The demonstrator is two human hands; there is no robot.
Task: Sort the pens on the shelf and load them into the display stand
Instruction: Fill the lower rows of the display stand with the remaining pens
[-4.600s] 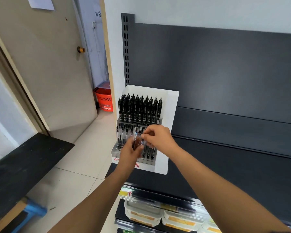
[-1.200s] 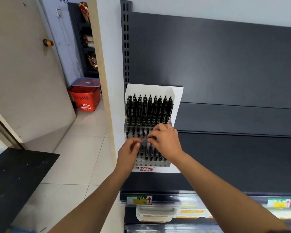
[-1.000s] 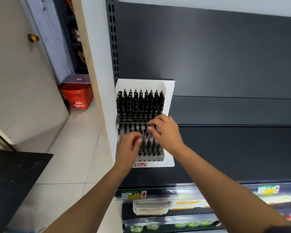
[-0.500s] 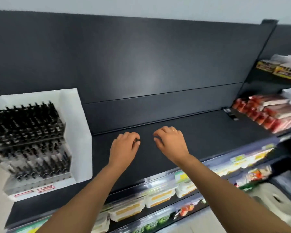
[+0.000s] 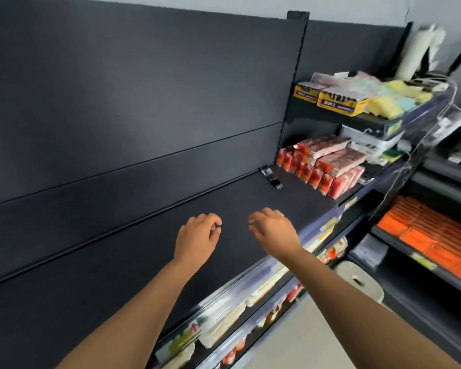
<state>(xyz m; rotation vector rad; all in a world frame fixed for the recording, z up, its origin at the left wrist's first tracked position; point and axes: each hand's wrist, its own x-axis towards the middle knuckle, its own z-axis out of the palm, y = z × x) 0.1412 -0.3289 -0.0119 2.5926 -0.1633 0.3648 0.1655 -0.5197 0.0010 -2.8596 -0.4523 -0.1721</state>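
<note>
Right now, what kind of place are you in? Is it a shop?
Probably a small shop. The shelves carry price tags on their front edge, red packs stand in rows, and yellow boxes sit higher up.

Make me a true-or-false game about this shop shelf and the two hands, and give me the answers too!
1. Both the left hand and the right hand are out over the dark shelf. True.
2. The right hand is holding a pen. False: its fingers are loosely curled and nothing shows in them.
3. Red packs stand further along to the right. True.
4. The orange boxes sit on the highest shelf. False: they lie on a lower shelf at the far right; the yellow boxes are the ones up high.
5. The right hand wears a ring. True.
</note>
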